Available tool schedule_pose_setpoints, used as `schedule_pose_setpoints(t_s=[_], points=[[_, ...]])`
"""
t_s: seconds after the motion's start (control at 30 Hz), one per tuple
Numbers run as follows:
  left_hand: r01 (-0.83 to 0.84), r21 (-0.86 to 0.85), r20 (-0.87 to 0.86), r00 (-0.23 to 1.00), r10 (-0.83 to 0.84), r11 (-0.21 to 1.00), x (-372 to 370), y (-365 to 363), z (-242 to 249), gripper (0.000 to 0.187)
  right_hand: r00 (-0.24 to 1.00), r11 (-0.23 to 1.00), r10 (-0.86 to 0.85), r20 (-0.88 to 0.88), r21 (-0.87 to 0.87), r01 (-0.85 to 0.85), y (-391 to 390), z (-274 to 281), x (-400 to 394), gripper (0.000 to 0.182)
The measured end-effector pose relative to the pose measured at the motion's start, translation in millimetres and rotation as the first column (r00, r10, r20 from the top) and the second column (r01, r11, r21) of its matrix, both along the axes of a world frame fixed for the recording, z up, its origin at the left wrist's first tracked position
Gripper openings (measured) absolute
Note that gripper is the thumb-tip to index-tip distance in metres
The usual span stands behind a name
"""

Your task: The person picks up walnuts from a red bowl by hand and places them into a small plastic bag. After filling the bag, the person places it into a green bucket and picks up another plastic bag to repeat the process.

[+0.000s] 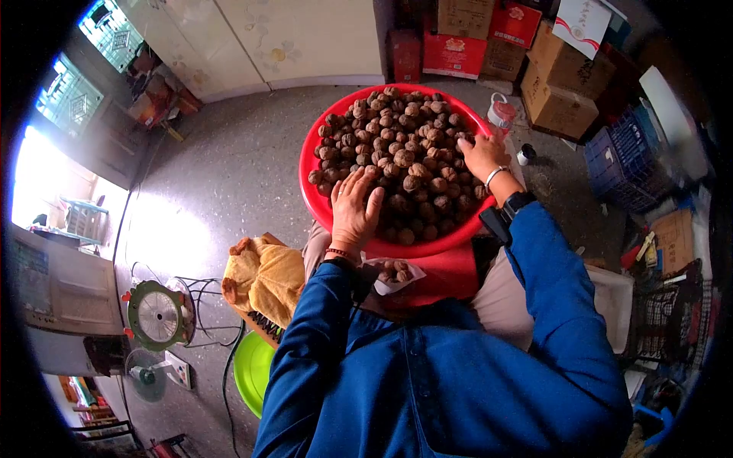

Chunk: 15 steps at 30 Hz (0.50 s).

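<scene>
A wide red basin point(309, 191), heaped with brown walnuts point(405, 156), stands in front of me. My left hand point(355, 212) lies over the near left part of the heap, its fingers outstretched and touching the nuts. At the right rim is my right hand point(486, 158), thumb and fingers apart beside the walnuts; I see nothing held in it. Closer to my body, a small white container point(412, 272) with several walnuts rests on a red surface point(450, 271) between my legs.
Left of me are a yellow cloth point(267, 278), a lime-green basin point(252, 366) and a green-framed fan point(159, 314) with cables. To the right stand a red-lidded bottle point(502, 113), a blue crate point(630, 156) and a white tray point(611, 301). Cardboard boxes point(561, 95) are stacked behind.
</scene>
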<state>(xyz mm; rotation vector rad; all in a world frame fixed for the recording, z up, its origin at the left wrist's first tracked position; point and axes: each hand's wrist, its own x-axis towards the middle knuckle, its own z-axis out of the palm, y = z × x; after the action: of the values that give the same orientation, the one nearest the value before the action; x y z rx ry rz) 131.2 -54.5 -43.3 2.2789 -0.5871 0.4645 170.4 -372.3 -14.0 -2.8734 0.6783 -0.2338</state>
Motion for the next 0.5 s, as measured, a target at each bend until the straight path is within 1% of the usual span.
schedule_pose_setpoints(t_s=[0.03,0.07,0.13,0.17,0.2,0.33,0.4,0.43,0.5], points=[[-0.013,-0.033,0.002,1.000,0.014,0.999,-0.3,0.0,0.5,0.050,0.994,0.999,-0.029,-0.102,-0.017,0.027,0.1,-2.3,-3.3,0.058],[-0.012,-0.034,0.003,1.000,0.012,0.999,0.1,0.1,0.8,0.050,0.994,0.999,-0.030,-0.101,-0.017,0.028,-0.4,-3.7,-5.0,0.058],[-0.060,-0.048,0.020,0.998,0.061,0.997,2.4,1.0,-2.1,0.048,0.986,1.000,0.023,-0.163,0.014,-0.021,8.2,6.1,-12.0,0.059],[-0.073,-0.052,0.016,0.997,0.074,0.996,2.9,1.0,-3.6,0.047,0.974,0.999,0.029,-0.224,0.028,-0.024,11.4,12.0,-16.0,0.060],[-0.076,-0.052,0.018,0.997,0.077,0.996,3.8,1.3,-6.2,0.047,0.974,0.999,0.033,-0.223,0.028,-0.027,12.6,12.2,-18.9,0.060],[-0.193,-0.067,0.027,0.980,0.195,0.979,8.1,4.1,-11.6,0.044,0.986,1.000,0.020,-0.168,0.023,-0.016,11.7,8.8,-18.7,0.053],[-0.238,-0.069,0.038,0.970,0.241,0.969,9.7,5.1,-13.0,0.046,0.981,0.999,0.048,-0.189,0.028,-0.044,6.7,7.5,-19.5,0.050],[-0.242,-0.067,0.042,0.969,0.245,0.968,9.9,5.7,-12.8,0.046,0.981,0.998,0.052,-0.185,0.030,-0.048,-0.9,-2.4,-14.5,0.050],[-0.317,-0.110,0.010,0.947,0.320,0.942,10.2,5.4,-14.0,0.045,0.962,0.988,0.141,-0.236,-0.025,-0.151,-10.3,-14.5,-7.8,0.046]])
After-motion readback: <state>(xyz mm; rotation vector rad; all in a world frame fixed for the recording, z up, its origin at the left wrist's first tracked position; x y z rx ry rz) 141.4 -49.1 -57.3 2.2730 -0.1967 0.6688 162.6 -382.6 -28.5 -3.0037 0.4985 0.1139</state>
